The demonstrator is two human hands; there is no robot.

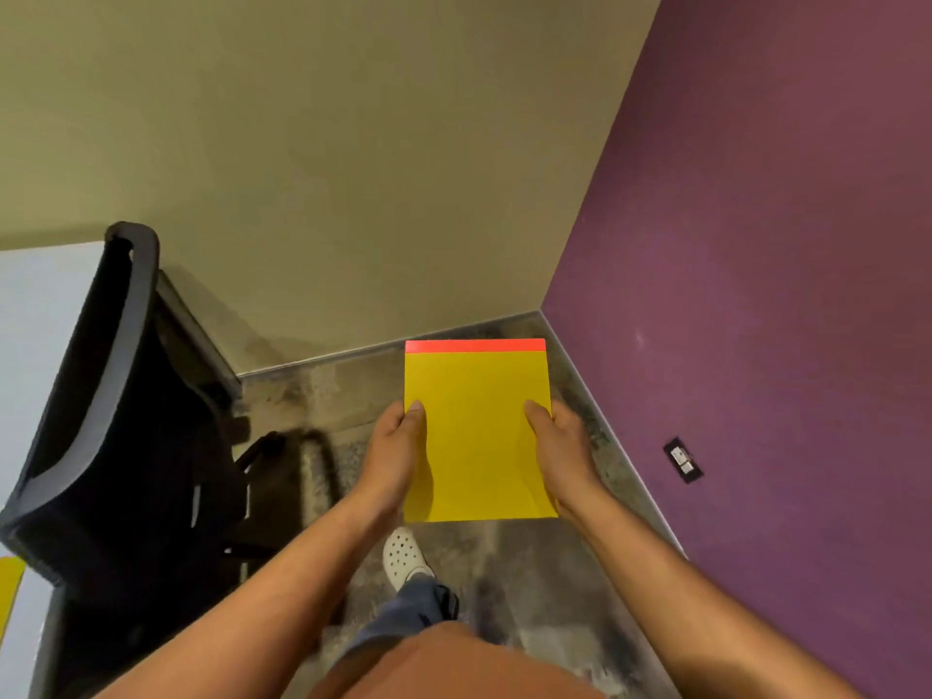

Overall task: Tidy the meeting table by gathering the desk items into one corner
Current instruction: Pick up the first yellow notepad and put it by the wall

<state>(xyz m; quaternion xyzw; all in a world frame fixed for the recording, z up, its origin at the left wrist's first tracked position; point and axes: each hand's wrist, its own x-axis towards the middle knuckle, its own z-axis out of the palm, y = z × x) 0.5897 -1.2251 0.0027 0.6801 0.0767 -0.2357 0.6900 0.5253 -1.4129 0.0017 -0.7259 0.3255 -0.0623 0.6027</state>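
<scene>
A yellow notepad (476,431) with a red strip along its top edge is held flat in front of me, above the floor near the room's corner. My left hand (398,446) grips its left edge with the thumb on top. My right hand (557,443) grips its right edge the same way. The white meeting table (35,345) shows only at the far left, well away from the notepad. A second yellow item (9,587) peeks in at the table's lower left edge, mostly cut off.
A black office chair (121,421) stands between me and the table. A beige wall is ahead and a purple wall (756,295) with a socket (683,459) runs along the right. My foot in a white clog (403,554) is on the mottled grey floor.
</scene>
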